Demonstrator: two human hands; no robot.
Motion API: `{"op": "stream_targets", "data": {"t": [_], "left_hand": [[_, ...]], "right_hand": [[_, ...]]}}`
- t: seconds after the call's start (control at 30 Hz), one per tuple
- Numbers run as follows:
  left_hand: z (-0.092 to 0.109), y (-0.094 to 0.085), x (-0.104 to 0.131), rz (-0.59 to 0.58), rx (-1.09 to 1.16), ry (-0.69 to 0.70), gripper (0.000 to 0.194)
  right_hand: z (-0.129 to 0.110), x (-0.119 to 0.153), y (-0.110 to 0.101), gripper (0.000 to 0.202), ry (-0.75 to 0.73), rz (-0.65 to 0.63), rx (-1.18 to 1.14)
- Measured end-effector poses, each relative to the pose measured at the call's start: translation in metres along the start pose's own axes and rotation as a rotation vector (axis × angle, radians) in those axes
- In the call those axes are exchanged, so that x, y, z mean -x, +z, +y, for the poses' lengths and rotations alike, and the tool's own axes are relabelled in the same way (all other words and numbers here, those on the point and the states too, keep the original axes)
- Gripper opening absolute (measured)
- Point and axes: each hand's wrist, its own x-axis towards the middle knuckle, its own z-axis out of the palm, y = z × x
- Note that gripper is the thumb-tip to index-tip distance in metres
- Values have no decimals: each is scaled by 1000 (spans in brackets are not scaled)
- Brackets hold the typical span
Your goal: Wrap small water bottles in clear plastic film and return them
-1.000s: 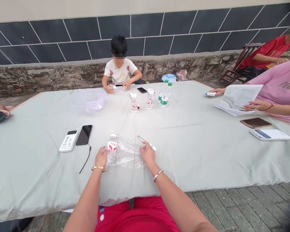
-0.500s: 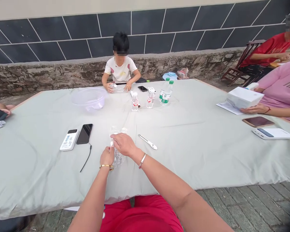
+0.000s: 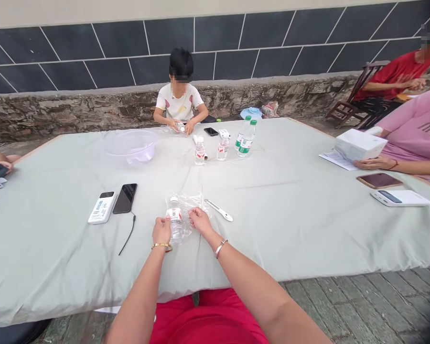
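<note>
A small clear water bottle [image 3: 174,215] with a white cap and a red-and-white label is in front of me on the cloth-covered table. My left hand [image 3: 161,232] is closed on its left side, thumb near the label. Crinkled clear plastic film [image 3: 189,200] spreads behind and to the right of the bottle. The fingers of my right hand [image 3: 199,220] are pinched together on this film, apart from the bottle. Just beyond that hand lies a white utility knife [image 3: 219,210].
To the left lie a white power bank [image 3: 102,208], a black phone [image 3: 125,198] and a short cable [image 3: 128,234]. Farther back are a clear basin [image 3: 131,145], two small bottles [image 3: 199,151] and two green-capped bottles [image 3: 247,138]. A person opposite [image 3: 179,102] handles another bottle.
My right hand has moved from over the bottle to its right, drawing film aside. The bottle's cap and label now show. The person opposite has brought their hands together around a bottle.
</note>
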Motion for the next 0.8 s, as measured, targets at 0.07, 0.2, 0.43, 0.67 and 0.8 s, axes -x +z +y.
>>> {"op": "stream_targets", "data": {"t": [0.07, 0.2, 0.43, 0.67, 0.8], "left_hand": [[-1, 4, -2, 15, 10, 25, 32], [-7, 1, -7, 41, -24, 80, 32], [-17, -19, -12, 105, -142, 70, 31], [-25, -21, -11, 132, -131, 76, 32], [-25, -20, -7, 129, -111, 90, 31]], "right_hand": [[-5, -1, 8, 27, 6, -19, -23], [-19, -3, 19, 51, -40, -66, 131], [-50, -7, 26, 81, 43, -179, 343], [-42, 8, 15, 79, -5, -114, 438], [-41, 14, 21, 63, -102, -9, 642]]}}
